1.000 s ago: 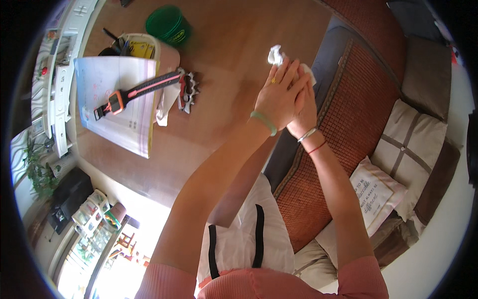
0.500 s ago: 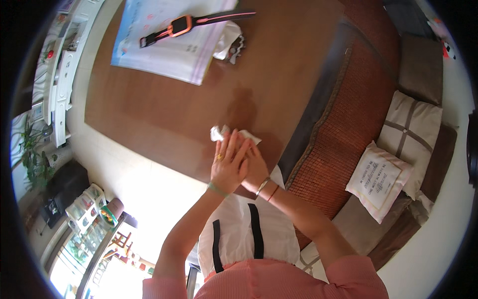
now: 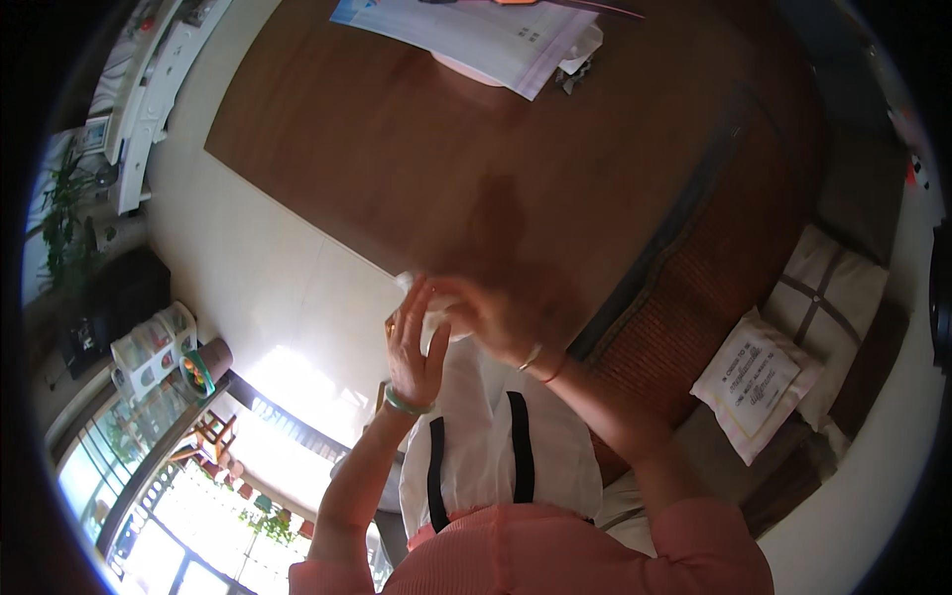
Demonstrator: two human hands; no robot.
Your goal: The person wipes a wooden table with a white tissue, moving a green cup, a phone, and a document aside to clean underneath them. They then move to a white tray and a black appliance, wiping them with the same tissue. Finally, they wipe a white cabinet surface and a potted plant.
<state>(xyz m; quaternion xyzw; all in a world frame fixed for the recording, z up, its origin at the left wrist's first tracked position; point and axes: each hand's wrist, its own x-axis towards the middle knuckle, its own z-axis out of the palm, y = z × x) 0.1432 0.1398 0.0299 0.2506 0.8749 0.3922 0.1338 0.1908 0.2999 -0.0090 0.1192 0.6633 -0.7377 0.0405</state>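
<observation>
Brown table (image 3: 347,129), biggest, fills upper middle; its near corner comes down toward the person. Sofa (image 3: 674,327) with rust-coloured woven cover along the table's right side. White trousers (image 3: 476,416) with two black strips, below the hands. Folder (image 3: 476,40), pale blue and lilac, at the table's far end, cut off by the top edge, a pale pink container (image 3: 464,71) partly under it. Beige cushion (image 3: 823,288) with a brown cross on the sofa at right; pale printed cushion (image 3: 749,382) just in front of it, overlapping.

Hands up in front of the lap, by the table's near edge. Left hand (image 3: 409,347): fingers straight and close together, thumb standing off to the right. Right hand (image 3: 491,315): motion-blurred, fingers reaching across toward the left palm; cannot tell whether it pinches anything, or exactly where the two touch.

White tissue (image 3: 434,321), crumpled, is between the hands; another white bit shows beyond the left fingertips. Cannot tell which fingers hold it.

Watch (image 3: 514,2), orange case and dark strap, on the folder, mostly out of view. Green bracelet (image 3: 407,405) on left wrist. Silver bangle (image 3: 532,356), then red cord (image 3: 556,370), on right wrist.
</observation>
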